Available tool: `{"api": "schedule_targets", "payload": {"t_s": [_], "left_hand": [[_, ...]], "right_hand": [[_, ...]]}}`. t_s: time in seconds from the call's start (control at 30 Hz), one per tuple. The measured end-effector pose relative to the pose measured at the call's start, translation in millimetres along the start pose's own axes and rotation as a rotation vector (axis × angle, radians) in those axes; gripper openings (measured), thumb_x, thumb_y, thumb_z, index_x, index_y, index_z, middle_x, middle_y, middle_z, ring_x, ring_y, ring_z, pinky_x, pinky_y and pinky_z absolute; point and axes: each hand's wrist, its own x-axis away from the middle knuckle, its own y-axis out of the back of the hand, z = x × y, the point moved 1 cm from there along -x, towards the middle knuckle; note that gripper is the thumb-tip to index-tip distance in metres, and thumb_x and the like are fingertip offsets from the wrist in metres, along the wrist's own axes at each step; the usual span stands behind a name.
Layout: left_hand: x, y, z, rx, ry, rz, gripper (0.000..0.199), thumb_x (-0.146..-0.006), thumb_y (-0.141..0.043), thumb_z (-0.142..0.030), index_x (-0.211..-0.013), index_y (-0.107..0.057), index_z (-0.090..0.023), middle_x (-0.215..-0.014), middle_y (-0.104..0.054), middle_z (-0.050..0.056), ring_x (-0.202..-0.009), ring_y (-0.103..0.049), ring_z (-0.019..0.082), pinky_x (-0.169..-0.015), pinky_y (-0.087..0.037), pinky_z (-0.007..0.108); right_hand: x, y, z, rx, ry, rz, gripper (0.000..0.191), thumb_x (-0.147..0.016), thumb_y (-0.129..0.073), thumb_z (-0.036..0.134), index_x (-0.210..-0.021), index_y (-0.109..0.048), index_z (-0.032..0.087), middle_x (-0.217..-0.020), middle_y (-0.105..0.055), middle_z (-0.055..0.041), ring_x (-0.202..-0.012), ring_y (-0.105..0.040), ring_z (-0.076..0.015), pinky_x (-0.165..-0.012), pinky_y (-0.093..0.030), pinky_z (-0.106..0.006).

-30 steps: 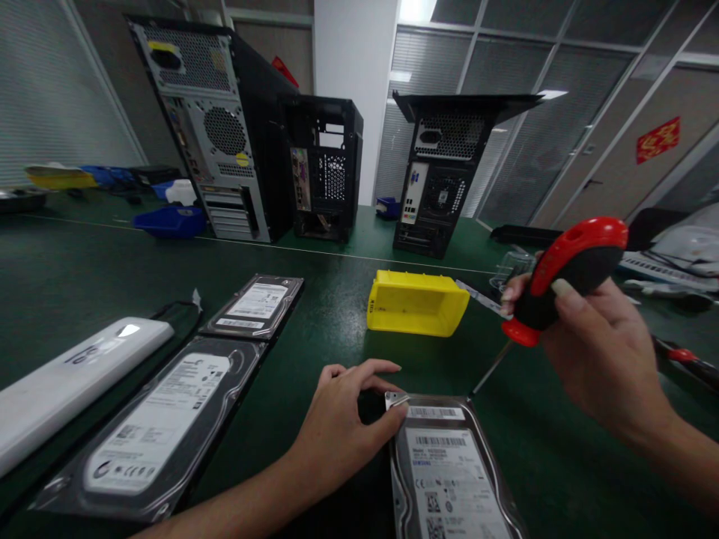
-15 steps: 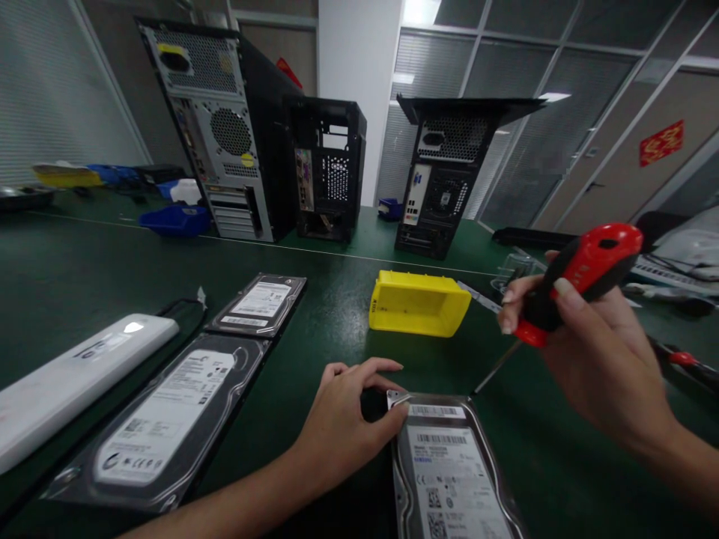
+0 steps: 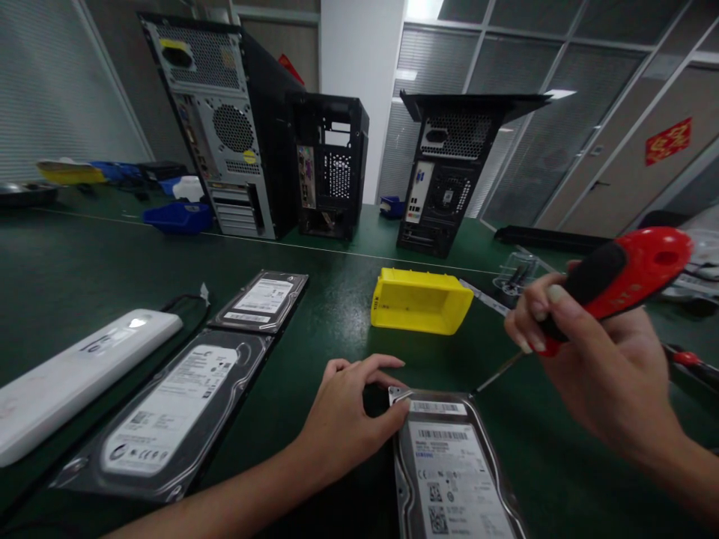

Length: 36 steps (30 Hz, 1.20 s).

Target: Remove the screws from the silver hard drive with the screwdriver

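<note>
A hard drive [image 3: 449,468] with a white label lies on the green table in front of me, its lower end cut off by the frame. My left hand [image 3: 351,419] grips its far left corner, thumb on top and fingers behind the edge. In my right hand [image 3: 610,367] is a red and black screwdriver [image 3: 623,273], held at a slant with fingers closed around the front of the handle. The screwdriver's tip touches the drive's far right corner. I cannot make out a screw there.
Left of my hands lie a second hard drive [image 3: 174,412], a smaller one [image 3: 264,299] and a white power strip [image 3: 90,378]. A yellow bin [image 3: 421,303] sits ahead. Behind stand computer cases [image 3: 269,135], [image 3: 443,172] and a blue bin [image 3: 177,217].
The screwdriver's handle has tilted down and to the right, and my right hand has shifted slightly right with it. Its tip stays at the drive's corner. My left hand keeps its hold.
</note>
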Motion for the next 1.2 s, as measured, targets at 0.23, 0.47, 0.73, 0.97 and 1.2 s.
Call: {"api": "schedule_targets", "payload": {"t_s": [0.23,0.47,0.73,0.97,1.2], "left_hand": [[-1,-1.4,0,0.013,0.012,-0.031,0.036,-0.078,-0.059,-0.035,-0.113,-0.053,-0.025,-0.100,-0.070,-0.002,-0.095,-0.059,0.023,-0.089,-0.036,0.043],[-3,-8.6,-30,-0.151,-0.138,-0.053,0.038,-0.075,-0.062,-0.030,-0.113,-0.058,-0.022,-0.113,-0.064,0.003,-0.104,-0.054,0.025,-0.091,-0.037,0.042],[-32,-36.0,-61,-0.374,-0.373,0.184,0.034,-0.079,-0.060,-0.041,-0.097,-0.068,-0.014,-0.097,-0.069,0.011,-0.092,-0.058,0.029,-0.079,-0.042,0.042],[-33,-35.4,-46,-0.324,-0.337,0.159,0.031,-0.085,-0.053,-0.044,-0.099,-0.068,-0.022,-0.096,-0.070,0.005,-0.091,-0.059,0.025,-0.078,-0.039,0.039],[-41,-32.9,-46,-0.294,-0.354,0.128,0.018,-0.086,-0.055,-0.030,-0.096,-0.069,-0.025,-0.095,-0.072,0.001,-0.091,-0.060,0.022,-0.077,-0.037,0.036]], "right_hand": [[9,1,0,-0.028,-0.003,-0.011,0.019,-0.083,-0.056,0.026,-0.103,-0.055,0.028,-0.077,-0.052,0.0019,-0.064,-0.050,-0.0117,-0.063,-0.047,-0.028],[8,1,-2,-0.093,-0.058,0.006,0.022,-0.088,-0.050,0.029,-0.109,-0.054,0.031,-0.076,-0.051,0.0020,-0.064,-0.048,-0.0114,-0.060,-0.045,-0.026],[10,1,-2,-0.097,-0.068,0.052,0.025,-0.087,-0.051,0.028,-0.112,-0.052,0.031,-0.079,-0.051,0.0015,-0.067,-0.049,-0.0118,-0.061,-0.045,-0.025],[14,5,1,-0.089,-0.029,0.016,0.022,-0.088,-0.048,0.027,-0.110,-0.053,0.027,-0.076,-0.050,0.0009,-0.064,-0.047,-0.0122,-0.059,-0.044,-0.027],[14,6,-3,-0.167,0.035,-0.017,0.024,-0.088,-0.047,0.025,-0.109,-0.052,0.034,-0.072,-0.048,0.0011,-0.061,-0.045,-0.0138,-0.056,-0.043,-0.028]]}}
